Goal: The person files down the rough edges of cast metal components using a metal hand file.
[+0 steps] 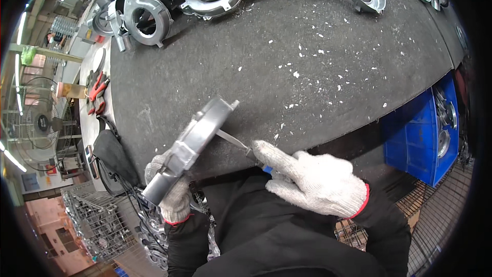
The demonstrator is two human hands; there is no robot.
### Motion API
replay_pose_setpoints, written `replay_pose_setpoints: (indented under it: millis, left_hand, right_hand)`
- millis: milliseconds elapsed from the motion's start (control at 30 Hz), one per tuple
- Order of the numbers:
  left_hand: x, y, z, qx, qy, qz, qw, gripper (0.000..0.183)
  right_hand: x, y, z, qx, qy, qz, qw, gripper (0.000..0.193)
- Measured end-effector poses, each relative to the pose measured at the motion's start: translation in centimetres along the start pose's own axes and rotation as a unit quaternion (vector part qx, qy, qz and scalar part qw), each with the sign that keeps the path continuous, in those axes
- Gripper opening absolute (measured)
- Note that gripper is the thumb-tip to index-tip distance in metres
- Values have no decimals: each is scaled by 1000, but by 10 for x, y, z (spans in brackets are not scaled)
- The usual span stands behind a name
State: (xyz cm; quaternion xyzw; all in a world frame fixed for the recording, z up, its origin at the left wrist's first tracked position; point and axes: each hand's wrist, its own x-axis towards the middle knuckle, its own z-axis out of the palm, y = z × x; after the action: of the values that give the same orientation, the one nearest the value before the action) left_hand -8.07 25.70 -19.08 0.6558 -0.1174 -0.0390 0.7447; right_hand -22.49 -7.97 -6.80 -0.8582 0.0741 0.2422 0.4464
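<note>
My left hand, in a white knit glove with a red cuff edge, is closed around the lower end of a silver metal cast housing. The housing is held tilted, edge-on, over the near edge of the table. In my gloved right hand is a slim hand tool with a flat metal blade and a bit of blue at its grip. Its blade reaches the right side of the housing, and whether the tip touches is hidden. The glove covers most of the handle.
A dark mat strewn with pale metal flakes covers the table. Several cast housings lie along its far side. At the right stands a blue bin with metal parts. Red-handled pliers lie at the left. Wire baskets of castings stand below.
</note>
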Motion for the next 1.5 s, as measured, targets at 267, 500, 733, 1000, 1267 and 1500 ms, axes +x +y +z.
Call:
replay_pose_setpoints:
  millis: [267, 500, 733, 1000, 1267, 1500]
  left_hand:
    - [-17, -23, 2, -153, 116, -61, 979, 66]
    - [-12, -17, 14, -190, 127, -76, 971, 74]
    - [0, 63, 34, 97, 110, -50, 988, 62]
    - [64, 90, 78, -43, -61, -115, 991, 71]
    - [69, 143, 129, -34, -281, -258, 924, 60]
    - [45, 158, 104, 53, -340, -294, 892, 59]
  right_hand:
    - [23, 32, 36, 103, -9, -98, 990, 66]
    - [45, 41, 61, 663, -378, 37, 645, 72]
    - [12, 49, 57, 678, -289, -25, 675, 72]
    - [-56, 65, 50, 642, 69, -18, 764, 110]
    - [-80, 12, 18, 404, 221, -42, 887, 96]
    - [-78, -12, 11, 167, 270, -59, 946, 91]
